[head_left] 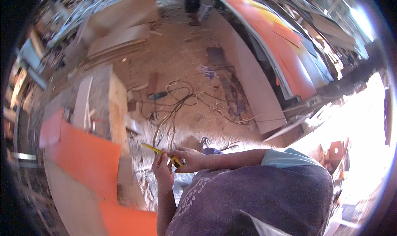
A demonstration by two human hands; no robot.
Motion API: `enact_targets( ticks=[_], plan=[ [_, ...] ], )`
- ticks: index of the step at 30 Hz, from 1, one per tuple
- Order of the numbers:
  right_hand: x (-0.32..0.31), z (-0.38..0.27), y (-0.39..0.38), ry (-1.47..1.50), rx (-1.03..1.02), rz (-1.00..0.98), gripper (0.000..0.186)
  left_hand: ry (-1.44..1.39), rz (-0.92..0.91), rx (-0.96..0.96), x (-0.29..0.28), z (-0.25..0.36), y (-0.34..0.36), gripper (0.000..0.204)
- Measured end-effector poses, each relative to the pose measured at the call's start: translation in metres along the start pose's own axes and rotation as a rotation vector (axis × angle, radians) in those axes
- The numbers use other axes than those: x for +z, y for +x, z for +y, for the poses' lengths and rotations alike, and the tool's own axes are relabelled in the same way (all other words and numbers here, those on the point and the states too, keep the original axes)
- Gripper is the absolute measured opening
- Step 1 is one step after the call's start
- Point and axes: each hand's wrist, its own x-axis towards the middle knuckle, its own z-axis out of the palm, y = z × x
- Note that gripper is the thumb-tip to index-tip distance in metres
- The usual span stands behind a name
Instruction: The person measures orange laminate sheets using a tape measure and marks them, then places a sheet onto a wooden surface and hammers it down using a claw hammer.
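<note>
Just below the tape (179,162), the shirt (256,194) carries pale printed lettering, partly lost in its folds. At the tape itself, the right hand (190,159) grips the yellow case, while the left hand (163,165) pinches the blade (149,147) between thumb and fingers, its free end poking out past them. The case has a dark label, too small to read. Should the left pinch slacken, a spring could snap the blade back and its thin edge nick the fingers; I cannot tell whether any lock is set. The unsupported end could also buckle if knocked.

Left of the tape lies an orange sheet (89,161); a careless elbow might shift it. I make out no writing on it.

Beyond the tape, cords (178,101) tangle on the floor around a tool (158,95), where a foot could catch and drag it. Farther on and to the right is a card (207,72) with blue print, too blurred to read. Farthest from the tape stands a person (194,4).
</note>
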Motion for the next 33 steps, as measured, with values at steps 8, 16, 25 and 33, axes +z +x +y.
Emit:
enact_targets(
  ticks=[8,16,25,33],
  plan=[
    [-0.129,0.177,-0.054,0.044,0.082,0.084,0.059,-0.068,0.002,-0.085,0.083,-0.029,0.173,0.026],
    [-0.216,0.23,-0.115,0.031,0.47,0.217,0.053,-0.006,0.12,-0.173,0.091,0.014,0.364,0.033],
    [-0.241,0.285,-0.121,0.219,0.803,0.533,0.05,0.159,-0.137,-0.397,0.296,-0.069,0.523,0.035],
    [-0.304,0.363,-0.09,0.876,0.772,1.448,0.044,0.585,-0.591,-0.645,0.487,-0.132,0.591,0.022]
  ],
)
